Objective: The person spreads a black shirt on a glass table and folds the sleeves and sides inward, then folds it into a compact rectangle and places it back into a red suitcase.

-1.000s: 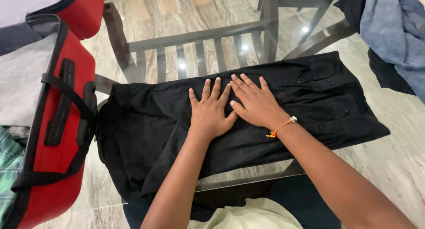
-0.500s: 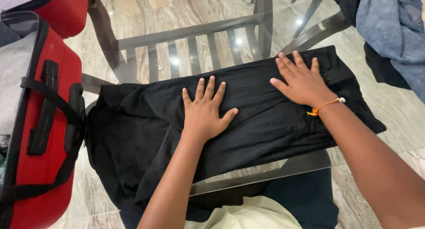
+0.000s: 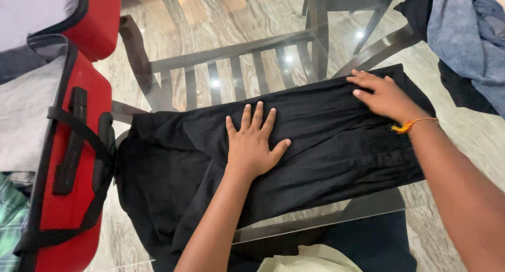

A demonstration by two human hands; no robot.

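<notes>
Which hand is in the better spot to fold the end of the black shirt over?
Probably the right hand: it rests at the far end of the black shirt, by its edge. The left hand lies flat mid-shirt, pinning it.

You get even, fairly bright indoor light from overhead: three small white glints sit on the glass tabletop (image 3: 236, 56) (ceiling lamps mirrored there), and a pale sheen washes the marble floor beneath. The black garment (image 3: 315, 140) swallows detail, its folds barely readable. Shadows are soft and faint. Focus holds sharp at centre; your forearms at the bottom edge look stretched and slightly soft.
</notes>
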